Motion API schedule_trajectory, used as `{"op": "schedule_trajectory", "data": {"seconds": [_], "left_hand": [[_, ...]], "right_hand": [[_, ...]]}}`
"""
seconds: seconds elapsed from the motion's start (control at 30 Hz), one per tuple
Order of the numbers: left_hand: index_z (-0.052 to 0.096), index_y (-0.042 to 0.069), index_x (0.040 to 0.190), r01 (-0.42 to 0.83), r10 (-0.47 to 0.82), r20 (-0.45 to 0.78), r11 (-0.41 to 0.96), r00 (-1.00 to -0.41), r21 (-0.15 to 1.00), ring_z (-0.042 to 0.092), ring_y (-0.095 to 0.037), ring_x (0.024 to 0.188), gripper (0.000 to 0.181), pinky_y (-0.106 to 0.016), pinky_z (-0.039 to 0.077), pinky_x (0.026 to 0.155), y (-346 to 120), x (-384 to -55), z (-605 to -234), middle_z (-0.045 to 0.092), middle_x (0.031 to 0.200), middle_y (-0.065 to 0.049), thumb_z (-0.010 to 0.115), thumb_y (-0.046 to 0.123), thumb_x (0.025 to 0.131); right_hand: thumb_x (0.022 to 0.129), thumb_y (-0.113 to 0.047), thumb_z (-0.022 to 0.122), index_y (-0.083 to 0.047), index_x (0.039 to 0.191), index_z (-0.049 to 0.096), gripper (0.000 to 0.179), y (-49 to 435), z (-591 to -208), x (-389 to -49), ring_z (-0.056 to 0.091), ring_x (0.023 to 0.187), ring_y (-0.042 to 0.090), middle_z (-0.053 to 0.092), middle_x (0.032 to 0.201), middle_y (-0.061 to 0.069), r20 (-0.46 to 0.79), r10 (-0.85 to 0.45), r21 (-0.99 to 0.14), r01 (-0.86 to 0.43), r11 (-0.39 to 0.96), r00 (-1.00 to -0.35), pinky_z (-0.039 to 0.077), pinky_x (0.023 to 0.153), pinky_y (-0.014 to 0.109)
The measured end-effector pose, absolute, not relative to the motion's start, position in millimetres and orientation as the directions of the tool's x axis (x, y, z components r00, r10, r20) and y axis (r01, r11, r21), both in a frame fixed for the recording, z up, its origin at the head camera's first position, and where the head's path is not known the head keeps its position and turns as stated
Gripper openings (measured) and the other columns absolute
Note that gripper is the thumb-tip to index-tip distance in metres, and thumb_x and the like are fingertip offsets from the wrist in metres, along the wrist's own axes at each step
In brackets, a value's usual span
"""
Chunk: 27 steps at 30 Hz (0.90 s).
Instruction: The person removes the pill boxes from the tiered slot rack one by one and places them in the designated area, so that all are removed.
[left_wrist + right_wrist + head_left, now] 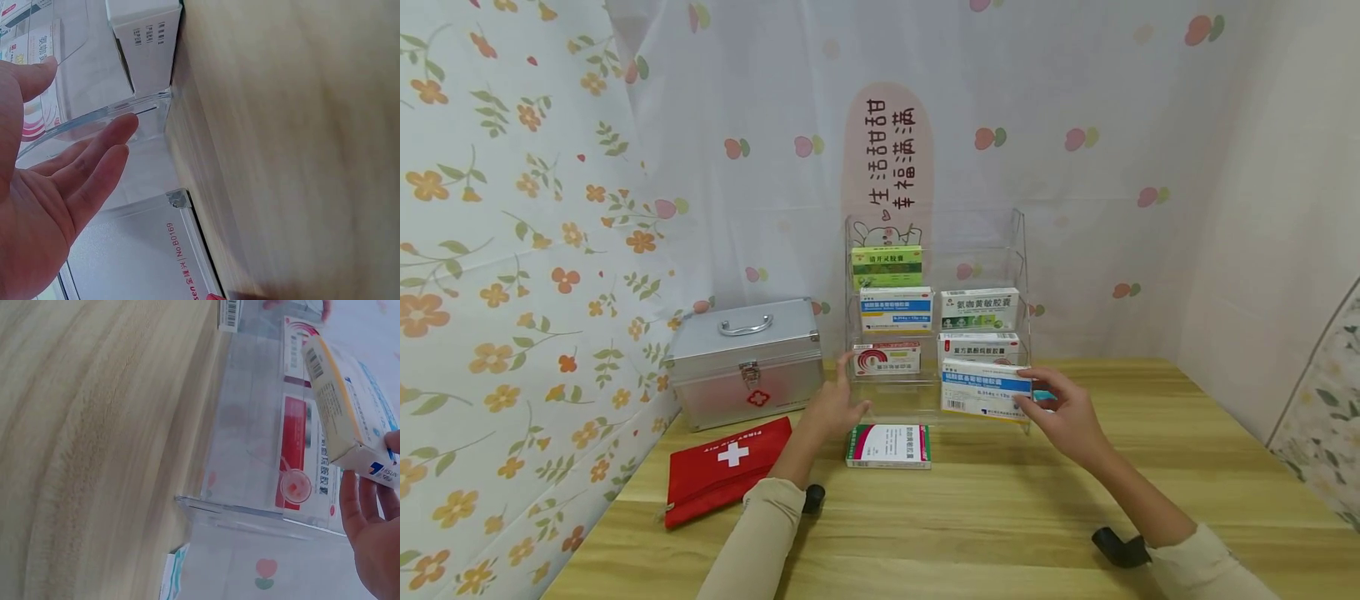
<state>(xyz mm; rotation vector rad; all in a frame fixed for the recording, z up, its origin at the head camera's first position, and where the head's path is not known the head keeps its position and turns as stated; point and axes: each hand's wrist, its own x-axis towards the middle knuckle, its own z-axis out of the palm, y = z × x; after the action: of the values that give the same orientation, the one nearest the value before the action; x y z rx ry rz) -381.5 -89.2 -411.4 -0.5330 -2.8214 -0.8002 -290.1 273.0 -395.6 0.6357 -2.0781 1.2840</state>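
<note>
My right hand (1067,415) pinches the right end of a white and blue medicine box (981,388), thumb on one side and fingers on the other. This box is in front of the lower right part of a clear acrylic rack (895,402). In the right wrist view the same box (340,400) is tilted, with a red and white box (300,447) in the rack behind it. At the rack's left side edge is my left hand (837,408), its fingers extended and nothing in its grasp. The left wrist view shows the fingers (103,165) beside the clear side panel.
A green box (886,267) and several white medicine boxes stand in the rack's tiers. Before it lies a green and white box (889,447). To the left are a silver first-aid case (741,367) and a red pouch (722,475). A teal-edged box (174,575) lies beyond the rack's right side.
</note>
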Motion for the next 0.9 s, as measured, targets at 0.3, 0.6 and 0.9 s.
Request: {"op": "schedule_trajectory", "data": {"seconds": [0.3,0.6,0.9], "left_hand": [[0.003,0.020,0.152,0.394,0.305,0.258,0.791,-0.917,0.468,0.048,-0.018,0.049,0.093,-0.033,0.044,0.051,-89,-380,-410,0.050,0.061,-0.006,0.072,0.030,0.091],[0.002,0.019,0.152,0.378,0.296,0.241,0.797,-0.924,0.470,0.048,-0.018,0.050,0.093,-0.033,0.043,0.051,-89,-379,-409,0.050,0.061,-0.006,0.072,0.030,0.091],[0.001,0.020,0.152,0.374,0.292,0.241,0.802,-0.926,0.466,0.048,-0.018,0.050,0.094,-0.033,0.044,0.051,-88,-380,-410,0.050,0.060,-0.006,0.072,0.030,0.091]], "right_hand": [[0.084,0.010,0.072,0.008,0.125,0.059,0.044,277,-396,-287,0.066,0.089,0.007,0.060,0.114,0.022,0.634,-0.064,-0.714,-0.615,0.336,-0.771,0.056,0.070,0.021],[0.085,0.001,0.075,0.005,0.130,0.056,0.049,281,-399,-284,0.066,0.091,0.010,0.059,0.121,0.025,0.526,-0.103,-0.771,-0.525,0.360,-0.844,0.057,0.070,0.025],[0.086,-0.008,0.076,0.001,0.132,0.056,0.051,285,-401,-281,0.063,0.105,0.039,0.055,0.131,0.026,0.406,-0.131,-0.810,-0.422,0.407,-0.905,0.052,0.081,0.019]]}}
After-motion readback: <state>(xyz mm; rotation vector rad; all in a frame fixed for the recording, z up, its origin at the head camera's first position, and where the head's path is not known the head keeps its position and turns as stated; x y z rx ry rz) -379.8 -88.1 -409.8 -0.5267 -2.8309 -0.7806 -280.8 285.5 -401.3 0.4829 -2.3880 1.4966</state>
